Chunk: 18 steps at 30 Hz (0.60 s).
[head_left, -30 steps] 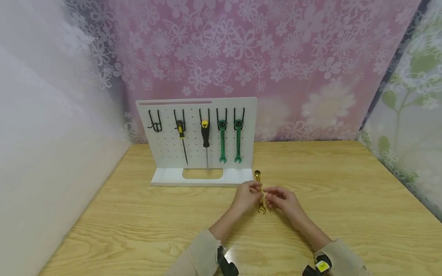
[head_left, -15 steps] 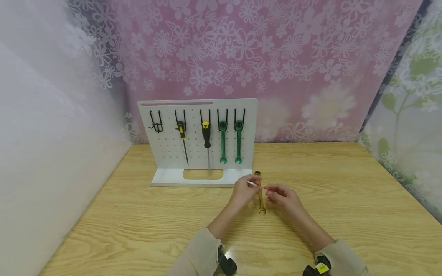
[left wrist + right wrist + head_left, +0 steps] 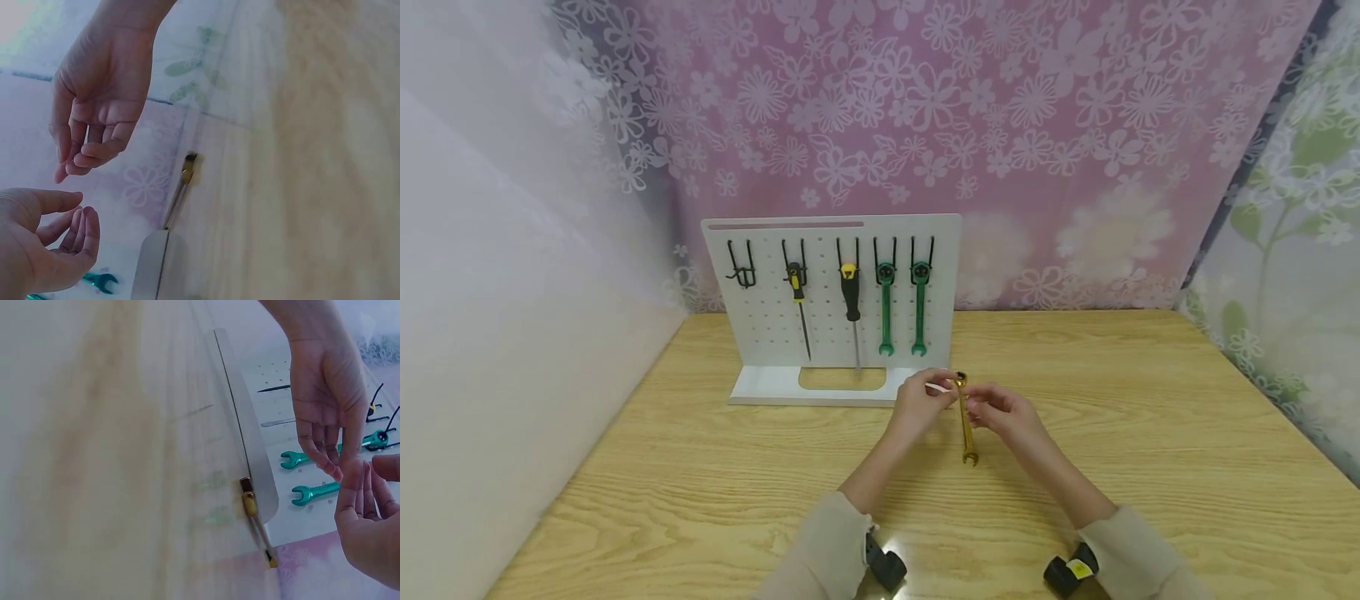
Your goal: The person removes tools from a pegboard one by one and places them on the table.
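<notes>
A gold combination wrench (image 3: 967,433) lies on the table beside the right end of the pegboard's base, its ring end toward the back. My left hand (image 3: 917,404) hovers over its left side, overlapping the ring end in the head view. Facing it from the right is my right hand (image 3: 1009,414), raised over the same wrench. Both wrist views show the wrench (image 3: 181,187) apart from the hands, down on the tabletop. Fingers of the left hand (image 3: 47,240) and the right hand (image 3: 369,525) are loosely bent, thumbs near the fingertips, holding nothing.
A white pegboard (image 3: 760,321) stands behind the hands, on a white base (image 3: 767,387). On its black hooks hang a small screwdriver (image 3: 797,287), a larger screwdriver (image 3: 850,296) and two green wrenches (image 3: 886,317). Another black hook (image 3: 742,273) is at the left.
Both hands have shifted forward and slightly left over the wrench, toward its ring end. More of the wrench's shaft shows in the head view; it lies in about the same place.
</notes>
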Each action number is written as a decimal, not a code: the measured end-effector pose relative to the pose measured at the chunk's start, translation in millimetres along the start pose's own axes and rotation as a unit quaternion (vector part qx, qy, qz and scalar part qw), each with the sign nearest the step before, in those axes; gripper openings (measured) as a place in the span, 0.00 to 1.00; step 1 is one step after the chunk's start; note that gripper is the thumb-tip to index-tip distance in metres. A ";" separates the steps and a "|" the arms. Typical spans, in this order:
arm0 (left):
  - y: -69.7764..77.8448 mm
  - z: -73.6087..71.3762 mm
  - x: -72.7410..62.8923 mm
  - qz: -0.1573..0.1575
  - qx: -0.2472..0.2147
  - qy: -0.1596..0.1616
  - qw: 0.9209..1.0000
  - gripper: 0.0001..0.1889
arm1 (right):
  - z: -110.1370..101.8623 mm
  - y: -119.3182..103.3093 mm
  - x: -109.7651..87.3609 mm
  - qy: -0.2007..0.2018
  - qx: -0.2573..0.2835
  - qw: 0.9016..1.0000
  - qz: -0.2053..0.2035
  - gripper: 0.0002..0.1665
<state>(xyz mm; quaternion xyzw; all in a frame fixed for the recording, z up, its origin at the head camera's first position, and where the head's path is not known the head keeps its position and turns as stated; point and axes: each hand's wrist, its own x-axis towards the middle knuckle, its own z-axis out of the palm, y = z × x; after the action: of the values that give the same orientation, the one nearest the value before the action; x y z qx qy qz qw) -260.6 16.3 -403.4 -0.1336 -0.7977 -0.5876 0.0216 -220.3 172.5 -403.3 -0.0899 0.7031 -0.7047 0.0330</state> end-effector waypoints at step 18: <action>20.5 -113.2 13.8 -0.015 -0.062 0.130 0.989 0.14 | 55.7 -34.2 50.8 -0.060 -0.026 0.997 -0.051 0.17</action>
<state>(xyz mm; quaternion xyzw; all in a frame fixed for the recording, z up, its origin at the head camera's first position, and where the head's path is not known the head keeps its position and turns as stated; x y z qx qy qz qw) -282.9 -82.3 -346.7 -0.0447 -0.7522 -0.6485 0.1079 -257.8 109.1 -365.3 -0.1689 0.7125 -0.6800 0.0367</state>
